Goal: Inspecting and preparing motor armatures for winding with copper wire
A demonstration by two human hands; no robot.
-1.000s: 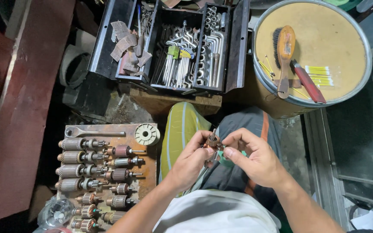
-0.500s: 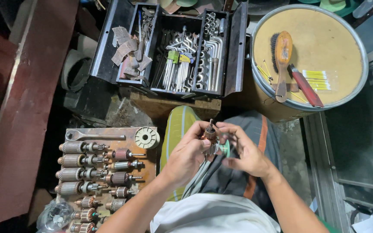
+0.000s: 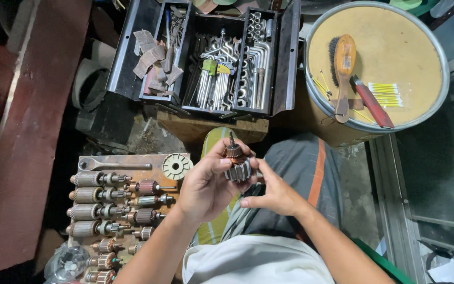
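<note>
We had the small motor armature (image 3: 236,164) gripped in both hands, just below the open toolbox (image 3: 211,58). Left hand (image 3: 206,186) wrapped its core; right hand (image 3: 271,192) pinched the side. Shaft pointed toward the toolbox. Lower end hidden by fingers.

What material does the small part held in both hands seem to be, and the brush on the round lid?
The motor armature, held by the left hand and right hand, looks like grey steel with a copper-coloured end: dull metal below, reddish shine above. The brush on the drum lid seems to be varnished wood, orange-brown and smooth, with dark bristles.
</note>
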